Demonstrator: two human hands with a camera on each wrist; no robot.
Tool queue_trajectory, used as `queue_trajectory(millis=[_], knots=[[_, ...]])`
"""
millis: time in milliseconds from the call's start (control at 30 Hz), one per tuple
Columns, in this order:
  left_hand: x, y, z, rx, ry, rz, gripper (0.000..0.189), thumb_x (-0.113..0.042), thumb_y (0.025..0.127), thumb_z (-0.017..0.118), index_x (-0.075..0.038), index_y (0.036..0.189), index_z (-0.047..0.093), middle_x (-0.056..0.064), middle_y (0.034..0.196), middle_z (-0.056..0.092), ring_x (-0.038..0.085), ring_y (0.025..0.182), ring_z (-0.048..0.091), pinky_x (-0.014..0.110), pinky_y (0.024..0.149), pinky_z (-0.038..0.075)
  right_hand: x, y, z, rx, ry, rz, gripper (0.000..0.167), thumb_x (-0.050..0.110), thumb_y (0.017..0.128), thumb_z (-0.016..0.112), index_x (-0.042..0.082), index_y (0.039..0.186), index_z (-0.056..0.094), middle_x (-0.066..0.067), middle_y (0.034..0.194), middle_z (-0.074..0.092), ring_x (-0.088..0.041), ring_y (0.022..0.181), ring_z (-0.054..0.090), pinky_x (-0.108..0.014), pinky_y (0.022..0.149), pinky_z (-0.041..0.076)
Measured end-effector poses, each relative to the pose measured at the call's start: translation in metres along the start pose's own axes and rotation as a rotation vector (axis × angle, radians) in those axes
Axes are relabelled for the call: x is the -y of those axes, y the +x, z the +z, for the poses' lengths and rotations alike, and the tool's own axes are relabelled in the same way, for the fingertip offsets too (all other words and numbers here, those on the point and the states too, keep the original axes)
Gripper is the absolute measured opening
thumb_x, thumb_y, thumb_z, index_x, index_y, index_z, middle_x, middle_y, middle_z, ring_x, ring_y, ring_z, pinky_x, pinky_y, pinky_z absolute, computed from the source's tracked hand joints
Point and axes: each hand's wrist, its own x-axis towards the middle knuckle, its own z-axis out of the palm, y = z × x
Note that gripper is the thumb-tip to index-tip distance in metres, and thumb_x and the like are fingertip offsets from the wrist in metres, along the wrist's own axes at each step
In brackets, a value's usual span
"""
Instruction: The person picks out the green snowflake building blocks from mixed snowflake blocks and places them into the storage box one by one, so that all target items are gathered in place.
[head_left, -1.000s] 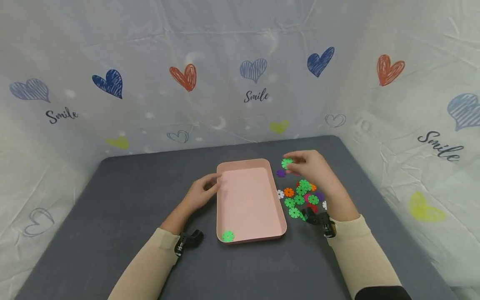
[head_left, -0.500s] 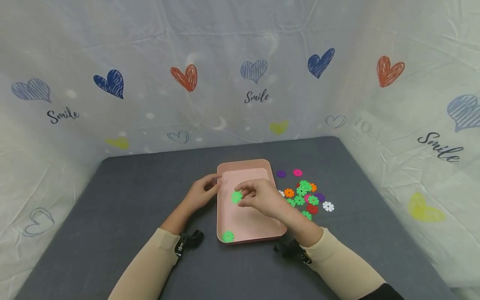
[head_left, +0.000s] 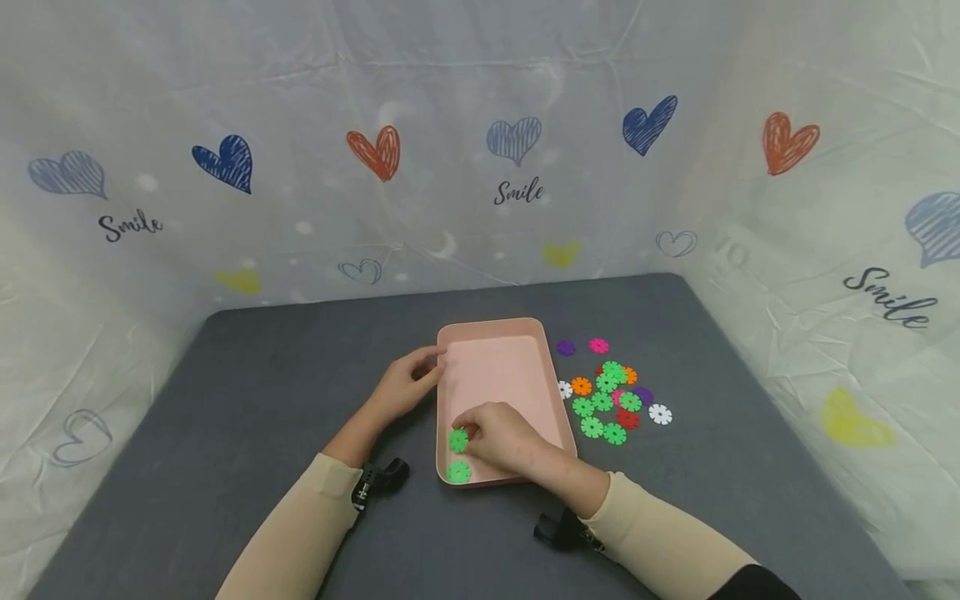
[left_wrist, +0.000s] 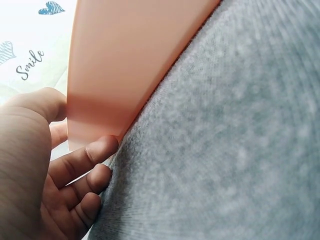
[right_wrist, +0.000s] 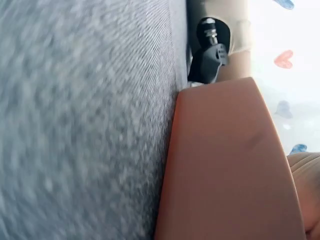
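A shallow pink tray (head_left: 495,371) lies on the dark grey table. My left hand (head_left: 402,385) holds its left rim; in the left wrist view, fingers (left_wrist: 82,157) touch the outer wall (left_wrist: 125,55). Over the tray's near left corner, my right hand (head_left: 501,435) pinches a green notched plastic disc (head_left: 458,441). Directly in front of it, another green disc (head_left: 459,472) lies in that corner. In the right wrist view the tray wall (right_wrist: 225,160) hides most of the right hand (right_wrist: 310,195), and the pinched disc is out of sight there.
Right of the tray lies a loose group of notched discs: several green (head_left: 602,401), plus orange (head_left: 581,386), red (head_left: 627,419), white (head_left: 660,414), purple (head_left: 566,347) and pink (head_left: 598,345). A printed white curtain (head_left: 450,208) surrounds the table's back and sides.
My right hand has carried the green disc from right of the tray leftward over it, then toward the near left corner. My left hand stays at the rim.
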Motion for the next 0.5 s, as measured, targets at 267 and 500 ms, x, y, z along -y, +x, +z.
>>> queue_trajectory(millis=[267,500], knots=[[-0.001,0.001,-0.001,0.009,-0.003,-0.012,0.039,-0.024,0.103,0.066,-0.010,0.139,0.064,0.005,0.096,0.071,0.017,0.080,0.063,0.038,0.074,0.050,-0.005,0.003,0.005,0.008,-0.061,-0.034,0.027,0.002,0.081,0.083,0.004,0.108,0.080,0.000,0.087,0.068,-0.009,0.077,0.057,-0.027,0.074,0.049],[-0.002,0.000,-0.001,0.010,-0.001,0.001,0.040,-0.023,0.103,0.066,-0.007,0.139,0.063,0.005,0.096,0.071,0.017,0.079,0.062,0.037,0.073,0.050,0.000,0.000,-0.018,0.042,-0.053,-0.041,0.031,0.006,0.087,0.078,0.004,0.118,0.077,-0.003,0.096,0.071,-0.012,0.078,0.059,-0.028,0.074,0.050]])
